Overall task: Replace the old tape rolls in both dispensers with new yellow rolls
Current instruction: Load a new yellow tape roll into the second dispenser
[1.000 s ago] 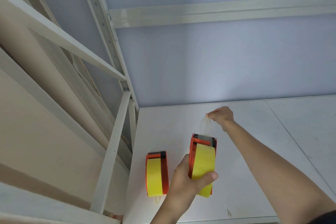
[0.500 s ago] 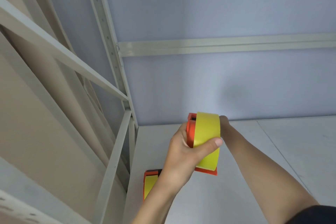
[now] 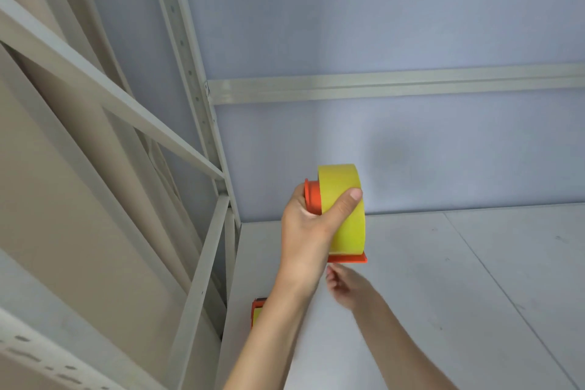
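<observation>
Two hands here: left grip is wrapped around an orange dispenser with its yellow roll, held up off the white worktop. Right grip sits just below it, blurry, can't tell its fingers. Second dispenser peeks out behind the left forearm, near the metal shelf frame.

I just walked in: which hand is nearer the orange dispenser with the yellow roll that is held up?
Left. The left hand grips the raised dispenser; the right hand is just below it, not touching.
</observation>
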